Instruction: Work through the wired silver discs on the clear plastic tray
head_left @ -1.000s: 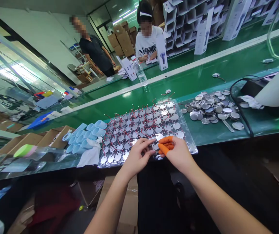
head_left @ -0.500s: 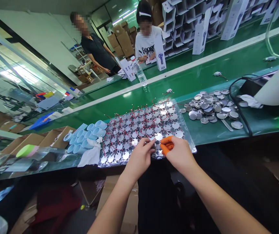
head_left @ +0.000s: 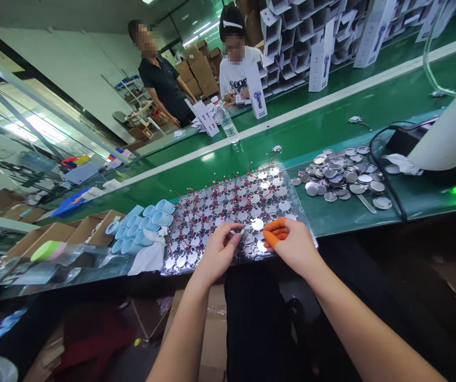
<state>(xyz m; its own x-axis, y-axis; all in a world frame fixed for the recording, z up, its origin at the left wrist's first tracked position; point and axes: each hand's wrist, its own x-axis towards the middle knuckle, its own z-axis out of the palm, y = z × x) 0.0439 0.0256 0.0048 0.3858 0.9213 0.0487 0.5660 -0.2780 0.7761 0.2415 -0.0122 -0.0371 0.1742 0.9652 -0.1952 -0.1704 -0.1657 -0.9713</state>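
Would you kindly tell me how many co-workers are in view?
2: a person in a dark shirt, background, left of centre; a person in a white T-shirt, further right, beyond the green bench. Others may be hidden.

Left hand (head_left: 220,246): pale piece (head_left: 242,231) at its fingertips, too small to identify.
Right hand (head_left: 293,241): whether its orange-covered fingers hold anything cannot be told.
Tray (head_left: 308,229): partly hidden behind the 2 hands.
Disc heap (head_left: 337,172): lower discs buried under upper ones.
White cylinder (head_left: 446,130): cut off by the right edge.
Stacked boxes (head_left: 289,45): cut off at the top.
Upright box (head_left: 256,93): print too small to read.
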